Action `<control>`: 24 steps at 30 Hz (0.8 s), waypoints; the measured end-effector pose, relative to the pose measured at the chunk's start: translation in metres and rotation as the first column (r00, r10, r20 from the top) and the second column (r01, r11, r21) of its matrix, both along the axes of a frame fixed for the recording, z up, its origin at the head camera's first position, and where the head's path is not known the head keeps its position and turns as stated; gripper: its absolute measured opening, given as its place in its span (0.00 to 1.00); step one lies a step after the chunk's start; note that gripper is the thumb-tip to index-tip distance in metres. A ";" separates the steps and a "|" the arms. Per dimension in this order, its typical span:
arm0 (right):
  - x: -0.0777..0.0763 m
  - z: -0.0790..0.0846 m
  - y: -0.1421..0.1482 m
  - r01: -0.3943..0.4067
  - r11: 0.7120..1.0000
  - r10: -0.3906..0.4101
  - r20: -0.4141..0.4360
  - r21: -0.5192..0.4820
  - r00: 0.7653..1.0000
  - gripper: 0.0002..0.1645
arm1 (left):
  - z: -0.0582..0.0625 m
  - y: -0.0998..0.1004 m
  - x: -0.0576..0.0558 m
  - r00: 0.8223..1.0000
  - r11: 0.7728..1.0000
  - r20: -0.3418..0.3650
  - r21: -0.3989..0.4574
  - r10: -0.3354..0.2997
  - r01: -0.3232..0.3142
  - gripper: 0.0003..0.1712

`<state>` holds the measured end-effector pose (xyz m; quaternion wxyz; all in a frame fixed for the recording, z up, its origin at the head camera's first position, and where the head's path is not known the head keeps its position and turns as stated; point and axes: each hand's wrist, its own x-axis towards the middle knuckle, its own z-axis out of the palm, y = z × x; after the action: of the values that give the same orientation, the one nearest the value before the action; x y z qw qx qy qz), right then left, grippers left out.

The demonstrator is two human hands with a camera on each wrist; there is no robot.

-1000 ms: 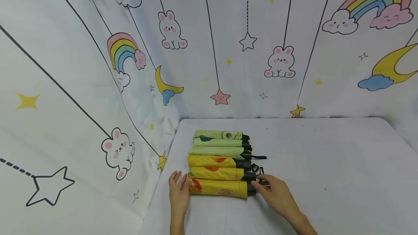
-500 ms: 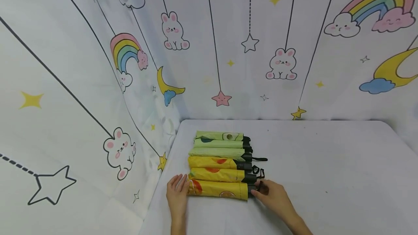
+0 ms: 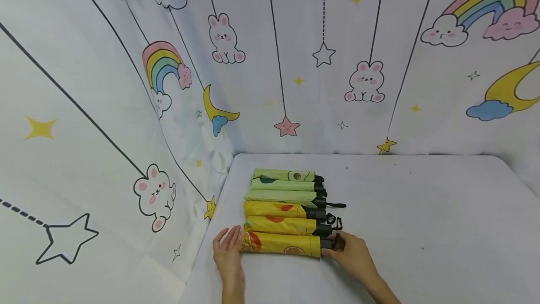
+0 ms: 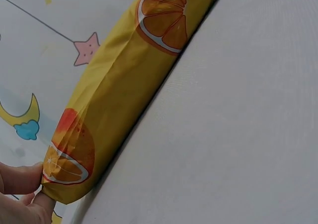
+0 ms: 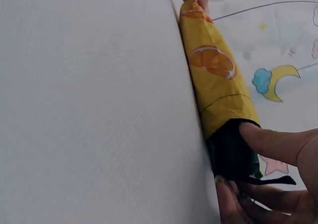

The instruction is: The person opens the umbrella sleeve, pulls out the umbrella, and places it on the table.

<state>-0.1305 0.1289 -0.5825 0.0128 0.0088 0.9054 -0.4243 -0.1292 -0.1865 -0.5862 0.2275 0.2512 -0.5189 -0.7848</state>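
A folded umbrella in a yellow sleeve with orange slices (image 3: 278,244) lies nearest the person, at the front of a row of folded umbrellas. At its left end, my left hand (image 3: 228,252) pinches the sleeve tip between thumb and finger, as the left wrist view shows on the yellow sleeve (image 4: 114,85). My right hand (image 3: 354,253) grips the black handle (image 5: 231,149) at the other end, thumb on top and fingers beneath. A black wrist strap (image 5: 271,180) hangs by those fingers. Just behind lie two more yellow umbrellas (image 3: 280,224), close alongside.
Several pale green umbrellas (image 3: 280,195), one with an avocado print, continue the row towards the back. Straps stick out to the right, such as a black loop (image 3: 336,205). The white table (image 3: 422,210) meets a printed cloth backdrop (image 3: 261,83) behind and at left.
My right hand has shifted slightly towards the person, its thumb moving lower along the front umbrella's handle. The left hand has edged a little left. The row of umbrellas stays practically in place.
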 end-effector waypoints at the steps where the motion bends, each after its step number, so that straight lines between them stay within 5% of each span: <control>1: 0.000 -0.001 0.000 0.002 1.000 -0.002 0.000 -0.012 1.000 0.25 | 0.000 0.000 0.000 1.000 1.000 -0.004 0.007 0.004 -0.004 0.30; 12: -0.003 -0.002 0.007 -0.018 0.976 0.037 0.088 -0.216 0.995 0.22 | -0.002 0.002 -0.001 0.999 0.998 0.000 0.058 0.033 -0.033 0.31; 19: -0.004 -0.003 0.009 -0.012 0.902 0.091 0.162 -0.431 0.983 0.27 | -0.005 0.002 0.000 0.999 0.995 -0.006 0.080 0.052 -0.051 0.31; 24: -0.003 0.000 0.006 0.042 0.875 0.055 0.184 -0.483 0.981 0.25 | -0.006 0.001 -0.001 0.999 0.993 -0.017 0.110 0.046 -0.044 0.31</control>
<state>-0.1337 0.1351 -0.5829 0.1033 0.0432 0.7648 -0.6345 -0.1304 -0.1859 -0.5918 0.2360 0.2674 -0.4672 -0.8090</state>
